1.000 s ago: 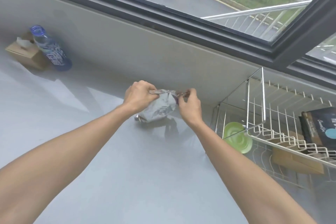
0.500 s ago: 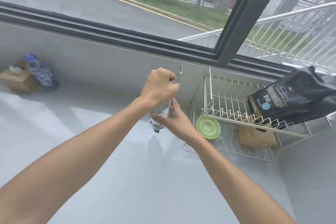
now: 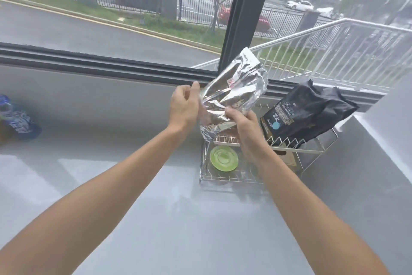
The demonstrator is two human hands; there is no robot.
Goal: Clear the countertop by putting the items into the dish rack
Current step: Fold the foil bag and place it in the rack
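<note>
Silver foil pouch [image 3: 234,87] gripped between both hands, left hand [image 3: 184,107], right hand [image 3: 244,126], above dish rack [image 3: 223,176]

Both bare arms reach out from the near side toward the far middle. The left hand [image 3: 184,107] is up, fingers curled, thumb pointing up, pinching. The right hand [image 3: 246,127] sits a bit lower and to the right, its fingers closed in a grip.

Crinkled shiny foil pouch [image 3: 234,91]; chromed wire dish rack [image 3: 223,177]; glossy smooth countertop [image 3: 178,219].
</note>
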